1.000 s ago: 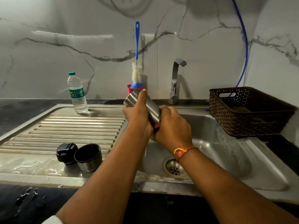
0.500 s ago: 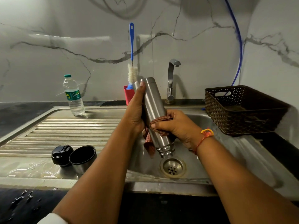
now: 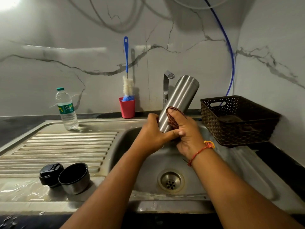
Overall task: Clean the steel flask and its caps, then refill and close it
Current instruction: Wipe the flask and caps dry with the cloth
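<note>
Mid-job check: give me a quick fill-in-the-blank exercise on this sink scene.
1. The right hand presses a scrubber against the steel ___.
2. The bottle brush stands in a ___ cup.
3. The black cap and steel cap sit ___ of the sink basin.
Missing: flask; red; left.

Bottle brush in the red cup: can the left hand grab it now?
Probably not yet: the left hand is gripping the steel flask. Otherwise the way to the bottle brush looks free.
</note>
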`<state>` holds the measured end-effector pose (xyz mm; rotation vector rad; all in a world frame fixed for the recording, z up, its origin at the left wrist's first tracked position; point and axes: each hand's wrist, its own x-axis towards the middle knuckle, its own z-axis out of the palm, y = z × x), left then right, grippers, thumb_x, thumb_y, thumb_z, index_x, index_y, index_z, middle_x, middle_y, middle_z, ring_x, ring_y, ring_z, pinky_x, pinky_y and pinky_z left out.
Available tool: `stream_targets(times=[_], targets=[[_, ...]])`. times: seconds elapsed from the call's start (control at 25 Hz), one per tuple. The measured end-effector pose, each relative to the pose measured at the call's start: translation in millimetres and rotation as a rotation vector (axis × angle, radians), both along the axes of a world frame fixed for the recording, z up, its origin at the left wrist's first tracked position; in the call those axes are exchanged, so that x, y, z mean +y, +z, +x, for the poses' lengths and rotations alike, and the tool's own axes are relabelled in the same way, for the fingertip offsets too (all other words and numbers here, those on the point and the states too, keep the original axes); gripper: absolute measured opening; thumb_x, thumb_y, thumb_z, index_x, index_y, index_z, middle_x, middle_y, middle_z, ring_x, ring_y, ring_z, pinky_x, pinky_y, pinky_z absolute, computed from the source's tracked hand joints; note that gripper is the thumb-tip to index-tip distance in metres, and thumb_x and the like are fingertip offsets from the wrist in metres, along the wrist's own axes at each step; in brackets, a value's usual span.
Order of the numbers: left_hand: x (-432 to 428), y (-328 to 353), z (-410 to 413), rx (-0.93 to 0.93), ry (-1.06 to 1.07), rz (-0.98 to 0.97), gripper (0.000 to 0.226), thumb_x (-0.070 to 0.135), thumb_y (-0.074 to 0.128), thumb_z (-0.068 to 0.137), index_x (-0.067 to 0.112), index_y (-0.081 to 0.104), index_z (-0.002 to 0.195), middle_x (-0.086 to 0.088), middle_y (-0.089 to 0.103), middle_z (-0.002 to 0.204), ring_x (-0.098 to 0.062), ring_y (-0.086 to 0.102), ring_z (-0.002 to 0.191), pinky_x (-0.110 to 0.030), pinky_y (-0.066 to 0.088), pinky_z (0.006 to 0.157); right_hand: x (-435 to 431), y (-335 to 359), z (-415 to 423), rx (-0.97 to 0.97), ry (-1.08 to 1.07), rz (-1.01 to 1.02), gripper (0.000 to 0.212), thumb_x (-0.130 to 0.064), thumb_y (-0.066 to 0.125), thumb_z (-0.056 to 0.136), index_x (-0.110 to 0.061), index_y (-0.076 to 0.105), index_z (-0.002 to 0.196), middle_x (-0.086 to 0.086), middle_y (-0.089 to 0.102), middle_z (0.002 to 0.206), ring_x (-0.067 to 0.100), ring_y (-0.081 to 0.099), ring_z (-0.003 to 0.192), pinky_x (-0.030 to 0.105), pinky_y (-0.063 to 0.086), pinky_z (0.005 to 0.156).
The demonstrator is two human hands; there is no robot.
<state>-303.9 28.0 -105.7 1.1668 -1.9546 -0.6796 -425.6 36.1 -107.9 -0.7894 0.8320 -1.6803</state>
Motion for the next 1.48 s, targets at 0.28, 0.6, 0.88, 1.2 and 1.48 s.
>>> stream_targets(times=[0.28,0.6,0.88,1.2,1.48], targets=[[4.6,15.1,23.3,0.411,-0.408,0.657,0.067,0.041,0.079,0.078,0.016,0.048,0.133,-0.014,0.069,0.105,-0.025,0.072,0.082,-0.031,0.06,0.06,7.9,7.3,-23.4,-0.206,0.258,-0.128,0.042,-0.024,0.068,0.084,-0.006,0.061,0.122,0.017,0.07,0.107,0.032,0.069,0.102,0.05,0.052,0.094],[-2.4,-0.1,5.1,-0.237,-0.009,-0.04,0.085,0.043,0.089,0.071,0.022,0.038,0.136,0.001,0.06,0.122,-0.01,0.065,0.093,-0.016,0.053,0.063,1.3,-0.9,-8.9,-0.025,-0.063,-0.063,0.042,-0.016,0.076,0.078,-0.012,0.063,0.117,0.016,0.073,0.104,0.029,0.073,0.092,0.043,0.06,0.072],[7.3,11.3,31.1,0.484,-0.551,0.764,0.072,0.024,0.081,0.071,0.007,0.045,0.132,-0.015,0.071,0.097,-0.025,0.071,0.077,-0.031,0.06,0.059,8.6,4.1,-24.6,-0.141,0.33,-0.173,0.061,-0.032,0.088,0.057,-0.01,0.069,0.111,0.016,0.071,0.105,0.032,0.07,0.098,0.049,0.056,0.087],[-3.1,-3.7,2.5,-0.172,0.069,-0.141,0.076,0.045,0.087,0.073,0.023,0.044,0.132,0.006,0.059,0.117,-0.01,0.064,0.095,-0.019,0.055,0.071,-5.2,0.5,-15.7,-0.136,0.0,-0.114,0.054,-0.015,0.079,0.076,-0.009,0.058,0.126,0.022,0.068,0.117,0.038,0.067,0.106,0.058,0.053,0.091],[5.5,7.5,24.8,0.494,-0.555,0.837,0.085,0.036,0.087,0.064,0.005,0.044,0.131,-0.016,0.07,0.094,-0.022,0.067,0.066,-0.028,0.058,0.053,5.5,2.5,-28.8,-0.165,0.321,-0.188,0.081,-0.033,0.09,0.056,-0.006,0.06,0.126,0.017,0.067,0.113,0.032,0.066,0.105,0.049,0.052,0.095]])
